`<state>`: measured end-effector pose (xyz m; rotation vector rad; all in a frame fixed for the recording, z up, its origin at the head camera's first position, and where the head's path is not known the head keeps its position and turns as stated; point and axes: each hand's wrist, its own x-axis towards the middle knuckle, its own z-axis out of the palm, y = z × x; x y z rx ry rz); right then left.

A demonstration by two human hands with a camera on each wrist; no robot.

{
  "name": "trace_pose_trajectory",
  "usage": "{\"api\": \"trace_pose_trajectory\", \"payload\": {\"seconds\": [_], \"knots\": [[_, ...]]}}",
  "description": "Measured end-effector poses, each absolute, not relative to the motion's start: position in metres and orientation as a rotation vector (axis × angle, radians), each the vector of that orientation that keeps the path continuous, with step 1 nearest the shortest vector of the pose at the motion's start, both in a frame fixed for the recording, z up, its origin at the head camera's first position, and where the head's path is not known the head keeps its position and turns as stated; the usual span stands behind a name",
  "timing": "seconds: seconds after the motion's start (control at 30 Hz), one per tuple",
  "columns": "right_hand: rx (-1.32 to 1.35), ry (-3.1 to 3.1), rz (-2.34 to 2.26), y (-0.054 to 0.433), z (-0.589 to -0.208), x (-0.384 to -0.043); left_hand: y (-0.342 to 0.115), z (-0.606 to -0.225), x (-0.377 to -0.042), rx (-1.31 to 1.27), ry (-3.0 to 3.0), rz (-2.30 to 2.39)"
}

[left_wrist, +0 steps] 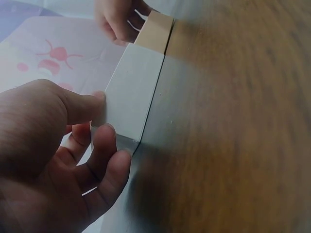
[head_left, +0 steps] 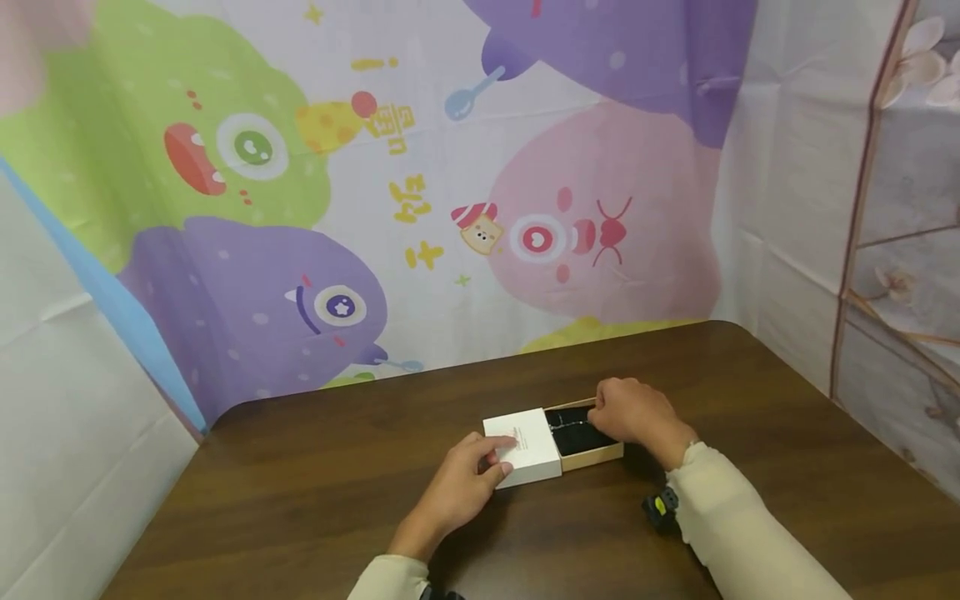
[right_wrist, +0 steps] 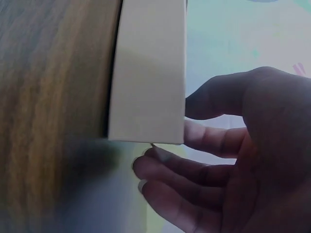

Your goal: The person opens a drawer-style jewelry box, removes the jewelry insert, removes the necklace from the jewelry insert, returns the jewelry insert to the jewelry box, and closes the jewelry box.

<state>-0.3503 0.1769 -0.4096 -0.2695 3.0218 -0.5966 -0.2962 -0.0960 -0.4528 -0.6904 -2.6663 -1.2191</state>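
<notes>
A white box sleeve [head_left: 527,442] with small print lies on the table, and a tan inner tray [head_left: 594,457] sticks out of its right side. On the tray's black insert [head_left: 573,438] lies a thin silver chain [head_left: 570,423]. My left hand [head_left: 461,479] holds the sleeve's left end, index finger over the top; in the left wrist view, its thumb and fingers [left_wrist: 98,108] grip the sleeve. My right hand [head_left: 633,408] is at the tray's right end, thumb and index finger [right_wrist: 211,138] pinching the end's upper edge, the other fingers loosely bent beyond it. Its fingertips are partly hidden.
The dark wooden table [head_left: 300,492] carries the box near its middle. A cartoon-printed cloth [head_left: 420,208] hangs behind the table's far edge. A floral-printed panel [head_left: 900,275] stands at the right, and a pale one [head_left: 67,400] at the left.
</notes>
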Motion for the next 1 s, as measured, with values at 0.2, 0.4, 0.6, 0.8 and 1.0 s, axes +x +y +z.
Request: {"api": "trace_pose_trajectory", "payload": {"seconds": [0.2, 0.4, 0.6, 0.8, 1.0], "knots": [[-0.330, 3.036, -0.487, 0.171, -0.404, -0.345, -0.097, -0.452, -0.297, -0.688, -2.660, -1.198], [-0.341, 3.029, -0.413, 0.166, -0.407, -0.336, -0.097, -0.456, -0.293, -0.681, -2.689, -1.195], [-0.322, 3.028, -0.421, 0.164, -0.409, -0.335, -0.095, -0.459, -0.294, -0.688, -2.665, -1.226], [-0.318, 3.040, -0.396, 0.162, -0.411, -0.337, -0.095, -0.457, -0.296, -0.689, -2.667, -1.215], [-0.323, 3.037, -0.390, 0.161, -0.410, -0.340, -0.095, -0.454, -0.296, -0.693, -2.667, -1.187]]}}
